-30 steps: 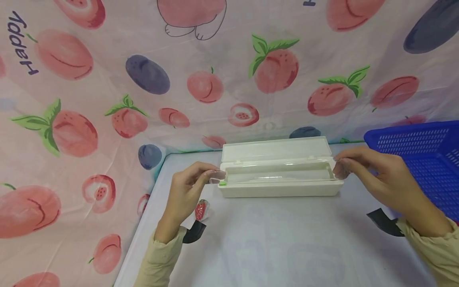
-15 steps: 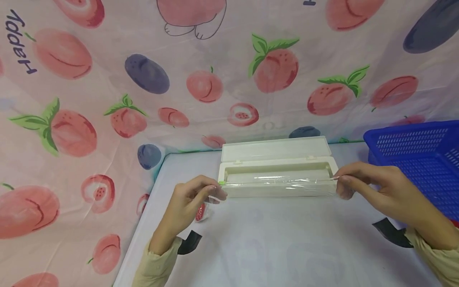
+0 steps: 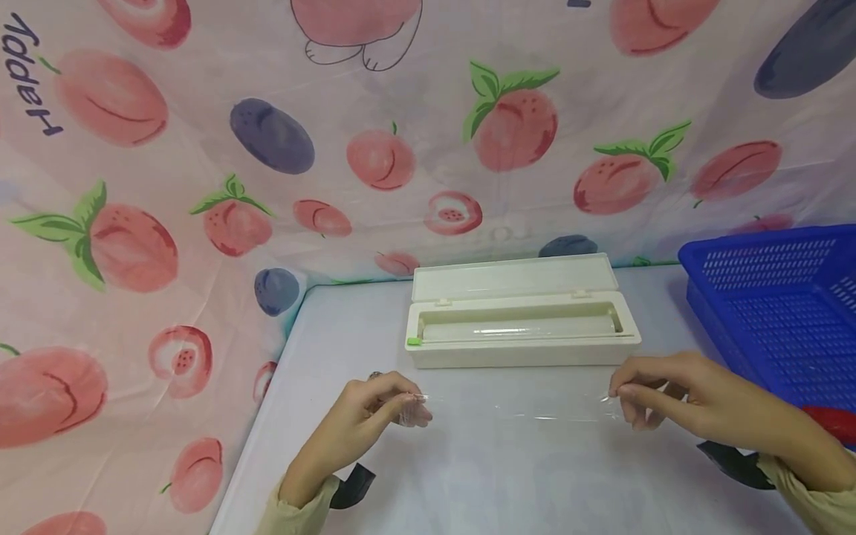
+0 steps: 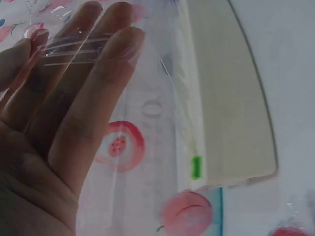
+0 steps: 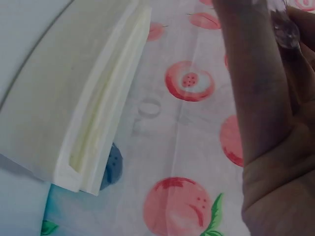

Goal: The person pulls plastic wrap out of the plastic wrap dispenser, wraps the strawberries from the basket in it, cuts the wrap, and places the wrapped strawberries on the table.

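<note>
The left hand (image 3: 361, 427) pinches one end of a thin, shiny, see-through sheet (image 3: 518, 409), and the right hand (image 3: 702, 409) pinches the other. It is between them, nearer than a long white box (image 3: 528, 356) with a round roll (image 3: 515, 328) inside. A blue basket (image 3: 710, 297) full of holes stands on the right.

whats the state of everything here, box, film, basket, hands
White box: upright on the table, open
Lid: hinged back, raised behind the box
Film roll: lying inside the box
Green tab: at the box's left front corner
Film sheet: spread between both hands
Left hand: pinching the sheet's left end
Right hand: pinching its right end
Blue basket: upright, partly out of frame
</note>
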Demonstrator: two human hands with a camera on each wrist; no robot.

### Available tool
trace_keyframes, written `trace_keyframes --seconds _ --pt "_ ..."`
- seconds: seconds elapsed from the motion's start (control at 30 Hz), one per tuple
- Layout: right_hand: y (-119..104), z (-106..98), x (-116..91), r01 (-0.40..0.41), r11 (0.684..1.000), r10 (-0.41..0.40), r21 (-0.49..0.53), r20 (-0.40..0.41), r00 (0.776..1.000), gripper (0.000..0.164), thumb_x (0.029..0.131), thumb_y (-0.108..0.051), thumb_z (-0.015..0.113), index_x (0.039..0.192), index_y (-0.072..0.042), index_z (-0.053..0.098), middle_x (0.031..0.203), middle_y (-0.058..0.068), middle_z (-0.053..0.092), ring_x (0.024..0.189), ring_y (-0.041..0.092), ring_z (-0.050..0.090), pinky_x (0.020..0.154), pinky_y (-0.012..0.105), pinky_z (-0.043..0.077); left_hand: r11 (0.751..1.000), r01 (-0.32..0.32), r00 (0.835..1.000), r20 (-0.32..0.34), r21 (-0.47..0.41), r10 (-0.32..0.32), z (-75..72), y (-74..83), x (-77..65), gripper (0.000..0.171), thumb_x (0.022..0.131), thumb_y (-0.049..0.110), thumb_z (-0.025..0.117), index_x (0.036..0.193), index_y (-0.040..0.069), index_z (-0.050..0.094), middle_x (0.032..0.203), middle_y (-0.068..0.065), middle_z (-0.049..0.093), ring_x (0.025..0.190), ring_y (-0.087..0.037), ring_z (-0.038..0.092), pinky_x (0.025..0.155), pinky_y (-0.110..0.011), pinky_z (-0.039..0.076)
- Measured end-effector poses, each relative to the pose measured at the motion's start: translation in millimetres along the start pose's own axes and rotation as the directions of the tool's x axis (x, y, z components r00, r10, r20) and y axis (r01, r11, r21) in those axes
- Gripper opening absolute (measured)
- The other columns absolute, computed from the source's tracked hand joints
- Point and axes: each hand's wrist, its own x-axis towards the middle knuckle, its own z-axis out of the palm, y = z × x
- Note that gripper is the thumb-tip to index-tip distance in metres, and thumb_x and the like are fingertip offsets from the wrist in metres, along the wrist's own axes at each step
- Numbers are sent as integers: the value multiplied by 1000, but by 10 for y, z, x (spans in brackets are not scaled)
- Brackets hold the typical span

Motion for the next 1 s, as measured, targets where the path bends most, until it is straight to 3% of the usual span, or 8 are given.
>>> trace_keyframes --seconds 0.23,0.4,0.5,0.7,1.0 --pt "131 135 -47 -69 995 63 75 78 995 32 98 8 52 108 -19 64 82 -4 67 70 8 64 54 26 55 998 69 996 62 -7 -69 97 -150 -105 13 101 13 56 102 7 68 94 -8 76 87 -17 75 77 -33 61" --pt "228 236 -91 -42 995 32 92 103 994 32 97 8 53 107 -20 64 80 -3 65 70 6 63 55 24 54 989 95 991 86 117 -106 169 -260 -158 14 101 22 58 100 15 70 93 2 76 87 -10 72 76 -27 59" --pt "274 285 -110 -32 996 23 82 119 993 31 98 5 54 106 -22 65 79 -4 64 70 4 61 57 21 52 980 100 987 108 172 -120 214 -335 -178 16 100 26 59 99 17 71 93 3 76 88 -5 70 80 -26 59" --pt "396 386 -160 -55 998 53 14 132 990 24 98 -1 57 104 -21 68 84 -12 66 74 -1 61 59 19 52 974 152 970 166 168 -180 293 -454 -212 22 99 30 61 101 12 74 99 -1 76 95 -4 69 88 -24 56" --pt "523 499 -221 -46 991 63 -126 138 988 16 96 -11 65 101 -23 73 93 -16 71 84 -5 62 65 20 54 964 61 978 179 258 -110 363 -614 -277 18 97 27 65 102 15 76 104 9 75 102 -2 68 94 -27 54"
